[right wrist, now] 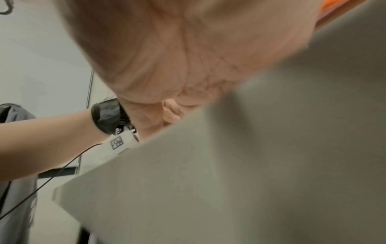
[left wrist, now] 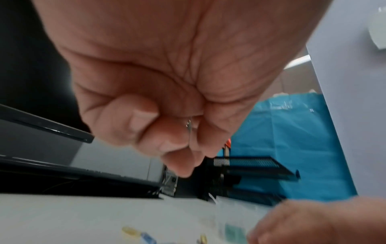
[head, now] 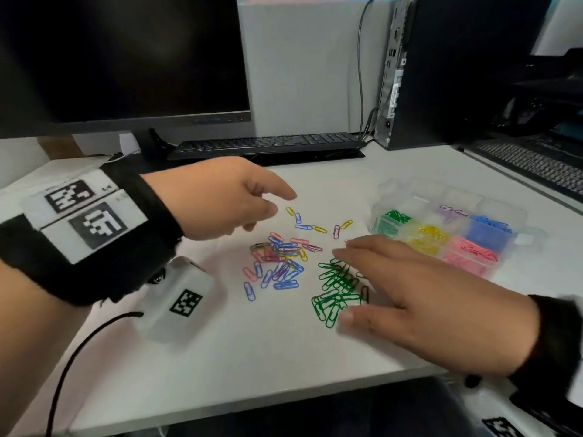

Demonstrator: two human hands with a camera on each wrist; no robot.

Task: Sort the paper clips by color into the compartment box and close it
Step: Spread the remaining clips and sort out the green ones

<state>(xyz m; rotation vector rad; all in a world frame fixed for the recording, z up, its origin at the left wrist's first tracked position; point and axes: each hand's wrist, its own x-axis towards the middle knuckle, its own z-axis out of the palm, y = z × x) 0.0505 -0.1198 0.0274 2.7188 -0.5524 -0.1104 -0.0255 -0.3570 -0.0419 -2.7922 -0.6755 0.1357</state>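
Observation:
A clear compartment box (head: 383, 197) stands open at the right of the white table (head: 252, 357), with green, purple, blue, yellow and pink clips in separate cells. A mixed pile of paper clips (head: 280, 260) lies mid-table, and a green pile (head: 331, 298) lies beside it. My right hand (head: 378, 279) lies flat with straight fingers over the green pile. My left hand (head: 279, 203) hovers above the mixed pile. In the left wrist view its fingers (left wrist: 177, 140) are curled, with a thin wire like a clip between them. The right wrist view shows only palm (right wrist: 188, 57) and tabletop.
A black keyboard (head: 268, 145) and monitor (head: 126, 58) stand behind the clips. A computer tower (head: 441, 74) is at the back right, with a second keyboard (head: 536, 165) further right. The table's front edge runs just below my right wrist.

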